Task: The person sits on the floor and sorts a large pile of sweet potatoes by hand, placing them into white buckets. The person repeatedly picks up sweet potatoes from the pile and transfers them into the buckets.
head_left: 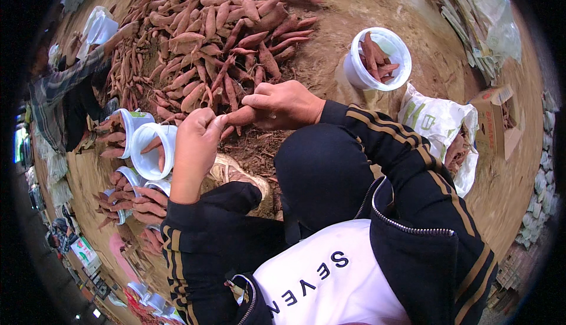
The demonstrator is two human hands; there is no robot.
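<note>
Between my two hands is a reddish sweet potato (240, 116), held roughly level above the soil. My right hand (284, 104) wraps round its thicker end. At the thin left tip, my left hand (199, 143) pinches with thumb and fingers. Just beyond them spreads a large heap of sweet potatoes (203, 36), many long and tapered. Beside my left wrist leans a white bucket (154, 169) with a few sweet potatoes inside.
A white bucket (396, 39) partly filled with sweet potatoes stands at the far right. Near my right arm are a white sack (433, 116) and a cardboard box (490, 119). Filled buckets (131, 126) line the left. Another person's sleeve (53, 98) reaches in at the far left.
</note>
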